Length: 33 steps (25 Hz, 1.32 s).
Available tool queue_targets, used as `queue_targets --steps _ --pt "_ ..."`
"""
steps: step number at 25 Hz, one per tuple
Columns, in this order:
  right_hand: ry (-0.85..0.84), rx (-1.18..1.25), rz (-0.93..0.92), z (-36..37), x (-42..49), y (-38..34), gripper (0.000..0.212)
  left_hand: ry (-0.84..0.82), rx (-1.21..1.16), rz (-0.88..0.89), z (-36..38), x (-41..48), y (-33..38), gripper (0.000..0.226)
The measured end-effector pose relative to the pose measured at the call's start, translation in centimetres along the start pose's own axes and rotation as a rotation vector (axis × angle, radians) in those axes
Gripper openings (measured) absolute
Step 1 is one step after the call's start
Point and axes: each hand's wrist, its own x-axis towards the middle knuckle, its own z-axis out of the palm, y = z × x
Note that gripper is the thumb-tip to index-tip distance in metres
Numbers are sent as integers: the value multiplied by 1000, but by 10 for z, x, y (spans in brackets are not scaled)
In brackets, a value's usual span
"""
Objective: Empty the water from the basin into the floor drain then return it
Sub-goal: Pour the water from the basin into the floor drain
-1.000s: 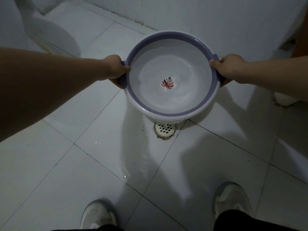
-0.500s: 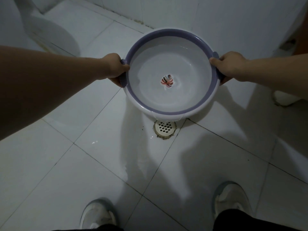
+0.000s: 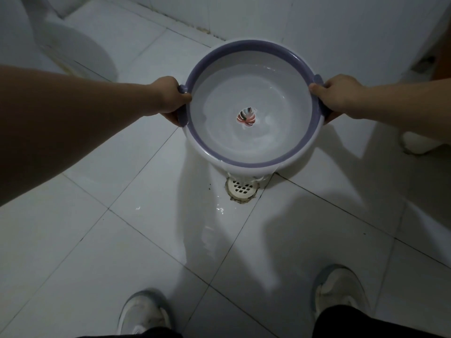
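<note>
A round white basin [image 3: 251, 152] with a purple rim and a small leaf picture at its centre hangs tilted toward me above the floor. My left hand [image 3: 168, 97] grips its left handle and my right hand [image 3: 338, 95] grips its right handle. Water lies in the basin's near side and runs over the near rim in a thin stream. Directly below that rim sits the round white floor drain [image 3: 241, 190] with its grid cover. Wet patches shine on the tiles around the drain.
White floor tiles [image 3: 97, 240] spread all around. A toilet base [image 3: 68, 47] stands at the back left. The wall [image 3: 317, 25] rises just behind the basin. My two shoes [image 3: 142, 313] [image 3: 339, 291] stand at the bottom, a step back from the drain.
The basin has risen slightly and tilted a little more toward me. Both hands keep the same grip on the handles.
</note>
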Motion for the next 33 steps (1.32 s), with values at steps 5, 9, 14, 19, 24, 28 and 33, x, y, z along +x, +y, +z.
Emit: queue_targets --steps 5,9,14,19,24,28,33 --pt "-12 10 -2 1 1 1 51 6 24 7 -2 -1 2 32" --pt "-3 0 -12 -1 2 1 52 8 35 9 -4 1 2 32" --pt "-1 -20 -15 0 2 1 53 7 35 8 -4 1 0 33" --pt "-2 -43 -14 -2 1 0 50 6 35 13 -4 0 0 31" --pt "6 -47 -18 -3 2 0 51 12 39 14 -5 1 1 32" --pt "10 -39 -34 -3 2 0 52 19 40 21 -7 1 2 31" --pt "8 -32 -36 -3 1 -1 51 16 37 20 -8 0 0 32"
